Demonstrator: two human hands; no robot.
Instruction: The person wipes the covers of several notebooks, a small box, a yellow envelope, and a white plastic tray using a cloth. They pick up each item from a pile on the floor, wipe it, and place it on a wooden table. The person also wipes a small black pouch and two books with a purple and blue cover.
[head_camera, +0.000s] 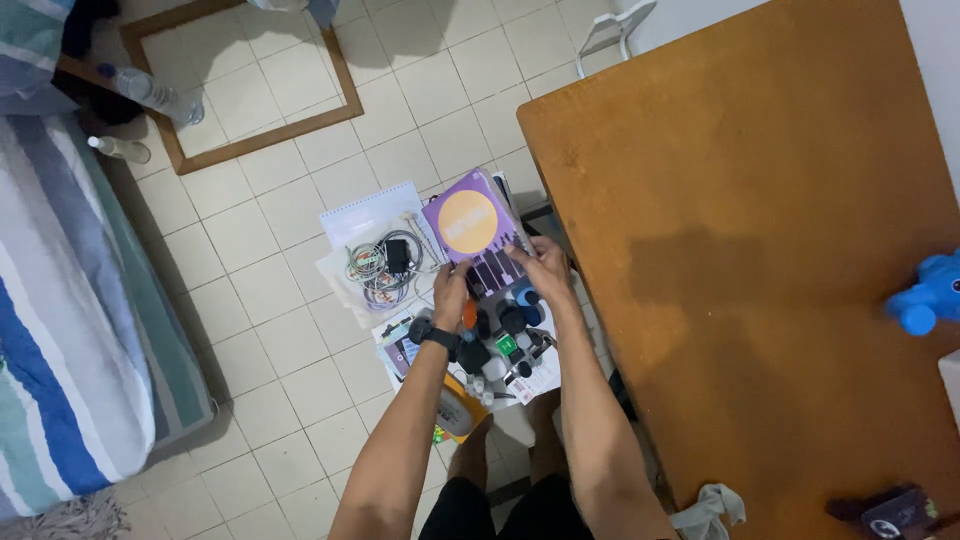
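Black shorts and bare knees at the bottom edge, my two forearms running up from there. Left hand (450, 290), black watch (434, 334) on its wrist, grips the lower left edge of the purple book (472, 232), fingers curled onto it. Right hand (543, 268) clamps the book's lower right corner, thumb on the cover. The book is held tilted above the floor, orange circle on its cover facing up.

Right under the hands: a heap of small items (505, 345) on papers on the tiled floor (270, 290) — dark caps, blue and orange bits, a green piece, too small to tell apart. An orange-and-white packet (458, 408) lies just below the heap, near my knee.

Left of the book, a clear bag of coiled cables (380, 265) with a black adapter, lying on a white spiral notebook (362, 212); the book overlaps the notebook's right edge.

Right side: brown wooden tabletop (760, 230), its corner close beside the book. On it a blue plush toy (930, 292) at the far right edge, a dark object (890, 510) at the lower right. A grey rag (708, 508) hangs at its near edge.

Left: bed with striped blanket (60, 330). Further up, two plastic bottles (150, 92) on the floor near a wooden frame (345, 80).
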